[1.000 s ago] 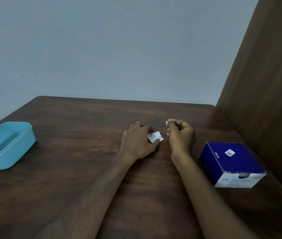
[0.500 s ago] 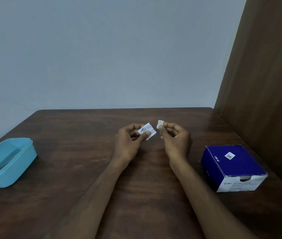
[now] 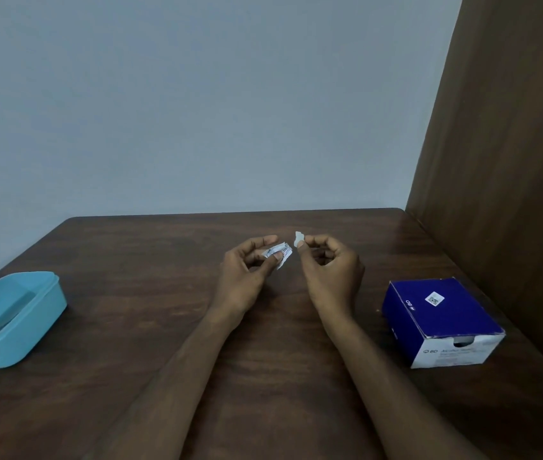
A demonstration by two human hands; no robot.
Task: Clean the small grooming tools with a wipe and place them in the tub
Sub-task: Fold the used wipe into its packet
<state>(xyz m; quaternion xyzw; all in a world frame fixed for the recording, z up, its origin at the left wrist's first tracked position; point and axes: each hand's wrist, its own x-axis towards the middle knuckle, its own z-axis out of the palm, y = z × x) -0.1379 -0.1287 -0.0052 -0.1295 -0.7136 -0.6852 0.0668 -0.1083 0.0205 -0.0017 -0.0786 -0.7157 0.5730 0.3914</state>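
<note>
Both hands are up over the middle of the wooden table [image 3: 164, 327], w/ a small gap between them. Left hand [image 3: 243, 277] pinches a torn wipe sachet [image 3: 278, 255] between thumb and fingers, crumpled, print side showing. Right hand [image 3: 326, 270] pinches a tiny white bit [image 3: 298, 240] at thumb and index tip, other fingers curled in; could be the folded wipe or just the torn-off strip, too small to tell tbh. Teal tub [image 3: 14, 346] sits well off to the left of the left hand, near the table edge, looks like nothing in it from this angle. Blue BD alcohol swab box [image 3: 442, 320] sits to the right of the right hand, close to the brown wall panel [image 3: 502, 161]. No grooming tools anywhere in view, so imo this is only the get-the-wipe-ready stage. What could go wrong: that white bit is held by a fingertip pinch only, so any fumble while unfolding and it drops onto the table and isn't clean anymore. If it's the strip and not the wipe, the wipe is in the sachet and drying out while open. Also both hands are full, so something has to be put down before a tool can be picked up, and the sachet could end up in the tub by mistake.
</note>
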